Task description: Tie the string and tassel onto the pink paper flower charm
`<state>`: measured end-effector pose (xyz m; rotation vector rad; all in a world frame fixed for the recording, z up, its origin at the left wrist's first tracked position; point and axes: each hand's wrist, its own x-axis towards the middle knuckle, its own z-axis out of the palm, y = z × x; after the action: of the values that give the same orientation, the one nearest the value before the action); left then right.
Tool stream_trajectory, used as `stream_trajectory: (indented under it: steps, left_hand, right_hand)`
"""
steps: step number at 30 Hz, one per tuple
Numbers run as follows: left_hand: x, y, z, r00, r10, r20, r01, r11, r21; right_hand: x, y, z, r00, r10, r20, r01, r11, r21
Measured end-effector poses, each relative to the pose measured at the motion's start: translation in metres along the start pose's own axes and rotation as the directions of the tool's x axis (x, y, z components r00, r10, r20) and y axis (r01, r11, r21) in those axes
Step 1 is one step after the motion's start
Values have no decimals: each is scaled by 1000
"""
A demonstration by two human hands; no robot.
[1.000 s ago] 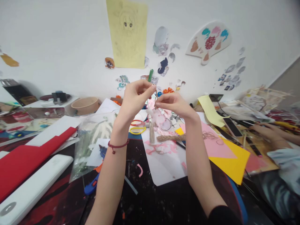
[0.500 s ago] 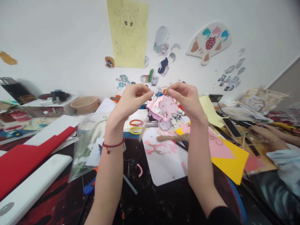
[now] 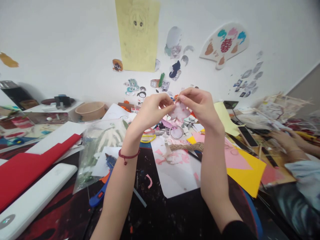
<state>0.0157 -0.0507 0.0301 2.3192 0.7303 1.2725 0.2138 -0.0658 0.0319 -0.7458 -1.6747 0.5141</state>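
Observation:
Both hands are raised over the far side of the desk, close together. A pink flower-shaped cutout (image 3: 180, 112) with small darker dots hangs between them, a bit of string at its top. My right hand (image 3: 197, 105) pinches the cutout's top where the string is. My left hand (image 3: 158, 111) has thumb and fingers closed at its left edge; the exact contact is partly hidden. Below the cutout is a thin ring (image 3: 176, 132). A bundle of brown twine (image 3: 191, 146) lies on a white sheet (image 3: 175, 183) with pink scraps.
A blue glue gun (image 3: 100, 196) and a clear plastic bag (image 3: 82, 170) lie left, beside a white device (image 3: 37, 200) and red sheets (image 3: 47, 160). Yellow paper (image 3: 250, 173) is on the right. At the far right, another person's hand (image 3: 282, 140) works over the desk.
My left hand has moved right to the cutout's edge, closing the gap between the hands. My right hand has stayed nearly in place, and the cutout looks more tilted.

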Motion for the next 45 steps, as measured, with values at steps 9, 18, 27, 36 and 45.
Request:
stream_trajectory:
  steps: [9, 18, 27, 36, 45]
  left_hand:
    - [-3, -6, -11, 978, -85, 192, 126, 969, -211]
    - [-3, -1, -8, 974, -103, 201, 188, 863, -469]
    - [-3, 13, -5, 995, -93, 18, 92, 896, -435]
    - [-8, 21, -17, 993, -115, 20, 112, 905, -410]
    - [-10, 14, -27, 993, -62, 104, 99, 910, -404]
  right_hand:
    - [2, 5, -6, 981, -70, -179, 62, 997, -49]
    - [1, 7, -14, 992, -29, -122, 25, 999, -27]
    - [-4, -8, 6, 977, 39, 212, -57, 995, 81]
    - [-8, -19, 8, 996, 12, 89, -21, 995, 96]
    - [-9, -20, -1, 997, -33, -72, 42, 990, 132]
